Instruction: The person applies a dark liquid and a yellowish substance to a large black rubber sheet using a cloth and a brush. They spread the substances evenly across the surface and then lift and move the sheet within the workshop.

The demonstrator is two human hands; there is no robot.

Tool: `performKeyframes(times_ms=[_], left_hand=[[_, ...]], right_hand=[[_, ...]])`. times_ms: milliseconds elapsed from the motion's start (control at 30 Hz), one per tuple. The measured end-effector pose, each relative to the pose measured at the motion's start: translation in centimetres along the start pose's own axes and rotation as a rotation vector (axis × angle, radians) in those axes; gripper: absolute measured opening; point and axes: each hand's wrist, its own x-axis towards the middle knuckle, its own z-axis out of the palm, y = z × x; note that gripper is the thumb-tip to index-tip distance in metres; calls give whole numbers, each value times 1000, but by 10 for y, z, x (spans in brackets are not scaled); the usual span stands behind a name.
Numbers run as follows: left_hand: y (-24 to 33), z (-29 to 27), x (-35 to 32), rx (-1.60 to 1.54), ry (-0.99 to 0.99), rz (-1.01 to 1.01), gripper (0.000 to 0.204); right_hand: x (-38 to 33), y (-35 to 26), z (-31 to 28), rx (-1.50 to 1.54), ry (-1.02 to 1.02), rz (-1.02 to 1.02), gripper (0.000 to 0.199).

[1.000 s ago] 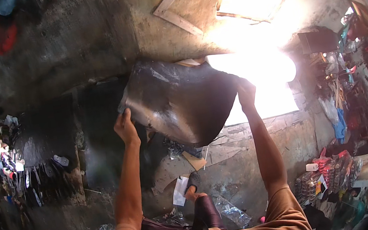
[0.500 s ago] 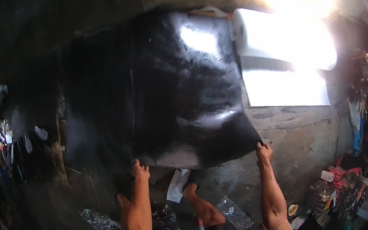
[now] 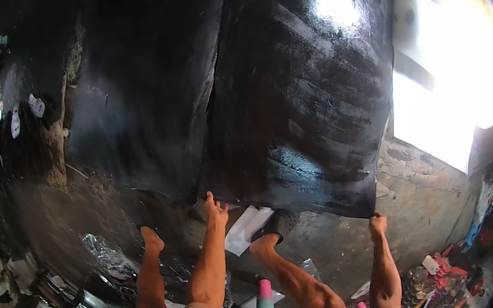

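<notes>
A wide, glossy black sheet (image 3: 309, 106) lies spread in front of me, its surface streaked and shiny. At its near left corner, my left hand (image 3: 214, 211) grips the edge, with some fingertips showing apart on top. The near right corner is pinched in my right hand (image 3: 378, 224), with that arm stretched forward. Along the left side of this sheet runs a seam against another dark sheet (image 3: 127, 121). Partly beneath the near edge, between my hands, is a white paper piece (image 3: 249, 230), beside my dark perforated shoe (image 3: 284, 225).
A large white roll (image 3: 414, 20) with a bright unrolled white sheet (image 3: 429, 120) stands at the right. Red and dark packaged items (image 3: 438, 281) lie at the lower right. A pink and teal tumbler (image 3: 264, 298) is near my legs. Crumpled clear plastic (image 3: 109, 257) lies at left.
The black sheet's near edge, raised and curved before, now lies flatter. Both hands have shifted right in view, the right one also lower. My view has turned and moved closer.
</notes>
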Motion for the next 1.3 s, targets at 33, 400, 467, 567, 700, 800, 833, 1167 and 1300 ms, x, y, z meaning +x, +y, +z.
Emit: performKeyframes(times_ms=[33,400,467,567,700,800,833,1167,1300], left_hand=[[14,-9,-3,35,28,14,76],[105,-106,-184,593,-176,153,63],[146,-119,-243,299,-283,41,49],[244,-129,-322,-231,-428,-4,33],[439,-151,-438,-537,-359,7,38],[569,-230,-475,-672,-168,214,42],[618,-255,-523,-790,-146,237,48],[729,-478,-632,-163,164,1109,28],[643,-582,-571,-233,544,844,28]], right_hand=[[-23,-11,14,-140,-18,-31,47],[-279,-179,15,-63,-304,-445,50],[-361,-267,26,-92,-383,-785,58],[-560,-411,20,-86,-713,-1105,68],[-791,-543,33,-839,-802,-1414,85],[-925,-601,60,-790,-1031,-1735,88],[-964,-620,72,-750,-1154,-1821,89],[-1202,-749,157,-956,-2353,-990,65],[-1157,-805,248,-475,-1565,-946,31]])
